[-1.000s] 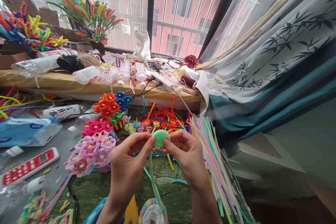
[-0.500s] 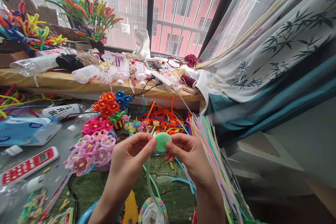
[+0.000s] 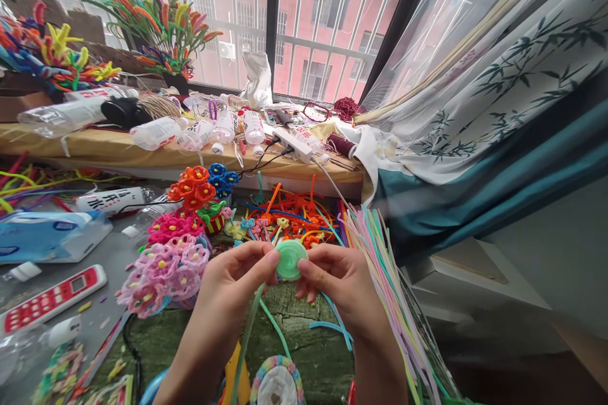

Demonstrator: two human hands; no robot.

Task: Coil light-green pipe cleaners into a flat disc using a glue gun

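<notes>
A flat, round coil of pale green pipe cleaner point(image 3: 291, 260) is held up between both hands. My left hand point(image 3: 242, 278) pinches its left edge with thumb and fingers. On the opposite edge, my right hand point(image 3: 337, 281) grips it with thumb and index finger, the lower fingers curled beneath. A loose green tail point(image 3: 247, 342) hangs from the coil near my left fingers, down past the wrist. Below the hands lies a round white piece with a pastel braided rim point(image 3: 278, 362), cut off by the lower frame edge.
Pink flowers point(image 3: 175, 272) stand left of my left hand, by a red phone point(image 3: 54, 299) and tissue pack point(image 3: 52, 235). Pastel pipe cleaners point(image 3: 380, 266) lie right. Orange pieces point(image 3: 299, 209) lie behind; plastic bottles point(image 3: 161, 131) and a power strip point(image 3: 293, 144) rest on the sill.
The coil has turned and shifted slightly left and down, showing its spiral more fully. The hanging tail has swung left, uncovering more of the white round piece.
</notes>
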